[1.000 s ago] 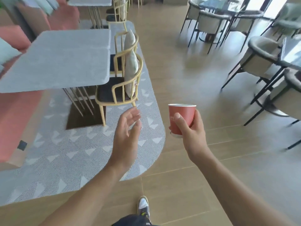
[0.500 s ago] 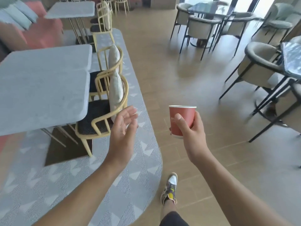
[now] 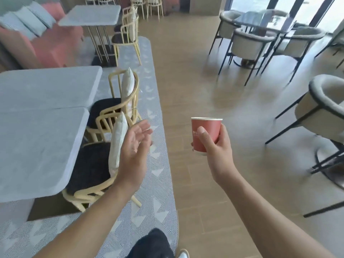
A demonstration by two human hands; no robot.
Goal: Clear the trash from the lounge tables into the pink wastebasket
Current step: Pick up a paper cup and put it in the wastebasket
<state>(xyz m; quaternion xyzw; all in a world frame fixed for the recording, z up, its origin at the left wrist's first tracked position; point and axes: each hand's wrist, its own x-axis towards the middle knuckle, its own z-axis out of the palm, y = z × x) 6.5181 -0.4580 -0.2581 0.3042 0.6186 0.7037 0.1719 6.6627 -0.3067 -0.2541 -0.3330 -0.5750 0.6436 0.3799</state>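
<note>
Red paper cup (image 3: 205,133) sits upright in your R hand (image 3: 217,155), thumb across its front & fingers curled round the back, over the wood floor (image 3: 195,90) just off the right edge of the patterned rug (image 3: 149,183). Your L hand (image 3: 134,146) is empty, fingers loosely spread w/ palm turned inward, in front of the yellow chair (image 3: 89,170) at the grey table (image 3: 37,146)'s right edge; hands well apart.

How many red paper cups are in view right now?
1. The red paper cup is held upright in the right hand, over the wooden floor, to the right of the open left hand. More may sit outside the frame or behind furniture.
</note>
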